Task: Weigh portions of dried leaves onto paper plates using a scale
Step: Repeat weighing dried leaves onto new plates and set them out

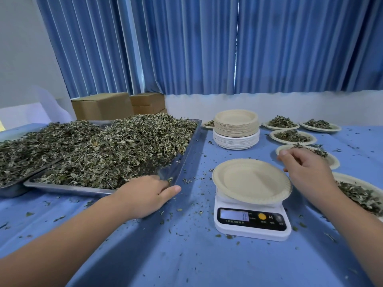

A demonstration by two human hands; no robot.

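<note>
Blue cloth covers the surface [186, 255], flecked with crumbs of leaf. Near its middle stands a white scale [251, 226] with an empty paper plate [251, 181] on its pan, and the display [234, 216] shows zero, so I judge this portion not yet begun. The dried leaves [124, 146] lie heaped in a metal tray [68, 188] just left of the scale, close enough that a handful need travel only a little way. The left hand [149, 195] rests at the tray's near corner, thumb out along the cloth and fingers bent over the rim; a scrap of leaf sits at the fingertips, but whether it is pinched I cannot tell. The right hand [304, 168] hovers beside the plate's far-right edge, fingers loosely curled with nothing visible in them, probably ready to steady the plate. Filled plates [293, 136] are lined up along the right side — clear of the weighing — and a stack of spare plates [236, 129] waits behind the scale.
</note>
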